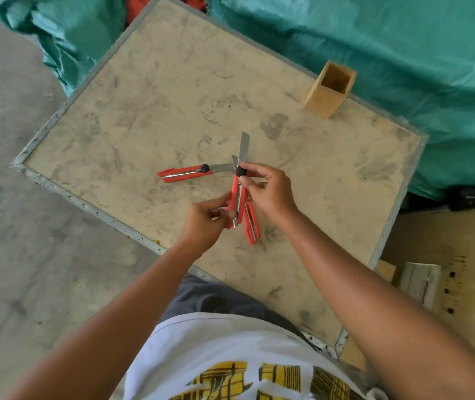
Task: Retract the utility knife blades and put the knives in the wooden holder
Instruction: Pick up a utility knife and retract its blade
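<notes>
From the head camera I see my left hand [206, 219] and right hand [265, 192] both gripping one red knife [237, 202], blade out toward 12 o'clock. Another knife [185, 173] lies at 9 o'clock on the bench [144, 111]; the wooden holder [330, 89] stands at 1 o'clock.

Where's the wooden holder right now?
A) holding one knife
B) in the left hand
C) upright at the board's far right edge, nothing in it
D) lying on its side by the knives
C: the wooden holder stands upright near the far right edge of the board, its open top showing nothing inside.
</notes>
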Motion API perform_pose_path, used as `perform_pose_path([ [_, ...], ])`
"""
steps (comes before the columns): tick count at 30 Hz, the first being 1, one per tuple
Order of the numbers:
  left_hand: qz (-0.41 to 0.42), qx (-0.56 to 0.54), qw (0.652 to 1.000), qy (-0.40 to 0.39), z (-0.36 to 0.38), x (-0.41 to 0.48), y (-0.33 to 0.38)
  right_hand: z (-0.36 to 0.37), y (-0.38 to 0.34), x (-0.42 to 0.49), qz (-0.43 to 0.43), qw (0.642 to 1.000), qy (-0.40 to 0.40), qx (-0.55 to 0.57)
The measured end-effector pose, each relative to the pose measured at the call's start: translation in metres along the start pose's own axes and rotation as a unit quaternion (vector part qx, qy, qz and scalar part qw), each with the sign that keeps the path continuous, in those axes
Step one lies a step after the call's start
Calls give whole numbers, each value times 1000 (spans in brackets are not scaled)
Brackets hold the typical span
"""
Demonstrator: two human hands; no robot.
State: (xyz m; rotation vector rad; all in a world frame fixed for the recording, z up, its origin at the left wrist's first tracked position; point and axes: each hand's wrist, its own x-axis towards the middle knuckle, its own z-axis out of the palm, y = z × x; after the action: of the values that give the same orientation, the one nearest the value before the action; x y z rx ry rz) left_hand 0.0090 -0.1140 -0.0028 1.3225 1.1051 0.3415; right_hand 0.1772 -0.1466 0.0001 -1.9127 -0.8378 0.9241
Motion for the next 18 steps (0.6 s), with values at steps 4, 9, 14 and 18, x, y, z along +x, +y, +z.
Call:
perform_pose_path([
  [4,-21,-29,995,-96,-4,5,20,-16,-10,-1,5,998,53,32],
  [9,33,15,987,-154,-26,28,46,-28,-40,-2,-24,996,86,16],
  [14,33,-33,987,-151,-42,45,64,-27,-51,-11,-40,997,59,-26],
  [18,21,-58,982,-178,-57,58,78,-13,-61,-20,-49,997,51,-37],
])
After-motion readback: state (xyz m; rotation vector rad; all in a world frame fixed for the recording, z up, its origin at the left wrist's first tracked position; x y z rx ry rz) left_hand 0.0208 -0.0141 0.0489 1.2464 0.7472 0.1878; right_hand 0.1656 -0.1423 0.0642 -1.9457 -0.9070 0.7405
